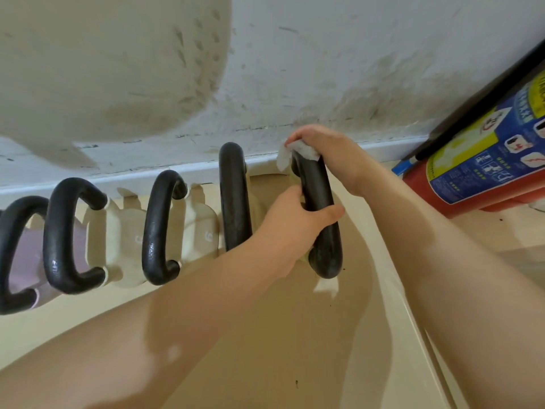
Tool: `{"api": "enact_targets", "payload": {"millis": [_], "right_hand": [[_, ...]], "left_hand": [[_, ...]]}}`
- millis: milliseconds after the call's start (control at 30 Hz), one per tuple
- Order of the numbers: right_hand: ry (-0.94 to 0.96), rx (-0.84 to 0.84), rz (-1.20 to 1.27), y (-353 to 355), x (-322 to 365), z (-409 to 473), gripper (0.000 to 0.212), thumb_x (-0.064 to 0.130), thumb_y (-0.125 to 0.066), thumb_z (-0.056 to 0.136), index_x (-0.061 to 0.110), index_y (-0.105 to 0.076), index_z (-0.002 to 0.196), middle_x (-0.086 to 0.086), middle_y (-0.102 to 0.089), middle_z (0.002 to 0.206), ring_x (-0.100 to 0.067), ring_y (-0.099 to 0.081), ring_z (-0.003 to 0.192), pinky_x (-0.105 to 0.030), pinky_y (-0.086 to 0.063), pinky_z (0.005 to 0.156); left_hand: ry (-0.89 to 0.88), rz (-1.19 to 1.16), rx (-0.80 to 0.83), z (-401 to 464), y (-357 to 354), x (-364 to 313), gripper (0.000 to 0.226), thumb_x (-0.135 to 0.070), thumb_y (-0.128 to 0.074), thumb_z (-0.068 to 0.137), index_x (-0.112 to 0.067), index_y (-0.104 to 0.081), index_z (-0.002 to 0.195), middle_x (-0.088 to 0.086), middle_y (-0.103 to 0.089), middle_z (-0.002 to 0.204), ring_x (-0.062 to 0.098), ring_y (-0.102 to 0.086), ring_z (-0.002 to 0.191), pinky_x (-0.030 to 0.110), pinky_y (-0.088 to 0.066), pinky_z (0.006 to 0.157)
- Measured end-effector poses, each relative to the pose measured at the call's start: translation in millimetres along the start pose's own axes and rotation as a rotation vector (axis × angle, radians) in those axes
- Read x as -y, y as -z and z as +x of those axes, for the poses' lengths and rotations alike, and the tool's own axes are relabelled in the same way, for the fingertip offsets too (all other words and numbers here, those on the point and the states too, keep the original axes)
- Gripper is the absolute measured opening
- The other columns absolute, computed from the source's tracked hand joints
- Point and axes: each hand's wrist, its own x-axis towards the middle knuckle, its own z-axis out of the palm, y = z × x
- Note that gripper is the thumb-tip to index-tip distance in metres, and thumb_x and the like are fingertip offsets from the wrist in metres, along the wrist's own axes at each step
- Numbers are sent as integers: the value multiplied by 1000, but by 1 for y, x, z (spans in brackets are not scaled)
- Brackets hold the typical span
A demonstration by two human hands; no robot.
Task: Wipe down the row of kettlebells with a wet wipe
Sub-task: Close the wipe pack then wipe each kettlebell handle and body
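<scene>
- Kettlebells stand in a row along the foot of the wall, five black handles showing; the rightmost kettlebell is the one in hand, its pale body mostly hidden under the arms.
- Its handle's long axis runs away from the person toward the wall, roughly parallel to the neighbouring handle just to its left.
- The left hand is closed around the handle's middle, thumb over the top, steadying it.
- The right hand is closed on the wet wipe, pressing it over the handle's far end, nearest the wall.
- The right hand is therefore farther out; the unwiped near end lies toward the person, past the left hand's grip.
- A stroke down the handle would likely need that left grip to shift.
- A red fire extinguisher leans at right, apart from the row.
</scene>
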Motion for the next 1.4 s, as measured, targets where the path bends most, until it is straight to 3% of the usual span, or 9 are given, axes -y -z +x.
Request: {"api": "enact_targets", "payload": {"millis": [233, 400, 567, 700, 967, 1067, 1133, 1233, 1400], "right_hand": [[-3, 116, -22, -7, 13, 0, 25, 17, -39, 93, 12, -55, 75, -6, -59, 85, -17, -52, 77, -28, -44, 79], [41, 74, -66, -14, 17, -3, 24, 22, -45, 95, 17, -66, 86, 2, -62, 84, -13, -56, 81, -29, -46, 81], [-121, -195, 261, -22, 11, -11, 27, 24, -48, 92, 18, -65, 112, -2, -63, 86, -12, -60, 68, -22, -51, 57], [-212, -234, 497, -17, -5, -35, 20, 28, -46, 96, 25, -62, 108, -3, -66, 98, -19, -65, 86, -28, -55, 67], [-191, -107, 323, -1, -20, -70, 26, 30, -52, 93, 8, -65, 101, -9, -72, 93, -22, -70, 87, -31, -55, 80], [-197, -197, 295, -14, -23, -77, 35, 43, -50, 92, 13, -67, 90, -5, -72, 82, -19, -69, 78, -28, -56, 72], [-202, -226, 276, -16, -32, -86, 38, 50, -55, 86, 14, -68, 86, -8, -72, 85, -24, -69, 85, -34, -54, 82], [-165, -214, 405, -24, -55, -107, 47, 46, -66, 76, 3, -68, 96, -19, -69, 101, -30, -64, 96, -41, -48, 90], [-55, -254, 517, -45, -90, -132, 30, 11, -66, 77, 9, -61, 106, -15, -61, 97, -25, -56, 89, -37, -43, 84]], "left_hand": [[-21, 7, -10, -6, 3, 4, 31, -26, -70, 79, -25, -51, 104, 1, -67, 102, 17, -65, 95, 42, -53, 88], [-37, -11, -33, -8, 5, 5, 27, -25, -69, 80, -26, -51, 100, 1, -67, 101, 17, -65, 95, 41, -54, 88], [-47, 7, -29, -5, 1, 1, 31, -26, -68, 81, -23, -54, 109, 2, -67, 102, 18, -65, 97, 42, -52, 90], [-72, 40, -21, -3, -2, -6, 26, -26, -66, 82, -21, -56, 106, 1, -69, 100, 17, -66, 95, 33, -53, 87], [-65, 35, 122, -17, 0, 4, 42, -6, -58, 87, -23, -51, 124, -3, -67, 104, 13, -62, 104, 27, -47, 91], [-20, -15, 153, -27, 5, 7, 29, -5, -48, 88, -29, -62, 95, -3, -66, 103, 12, -57, 105, 30, -42, 98], [24, -33, 158, -33, 3, 6, 21, -12, -49, 89, -30, -57, 82, -7, -62, 93, 6, -56, 95, 28, -43, 95], [-9, 28, 205, -44, 1, 6, 6, -31, -50, 92, -27, -54, 96, -17, -55, 86, -9, -53, 74, 10, -43, 67], [-57, 85, 84, -43, 4, 15, 66, -39, -47, 93, -37, -8, 146, -13, -42, 117, -5, -44, 82, 2, -31, 64]]}}
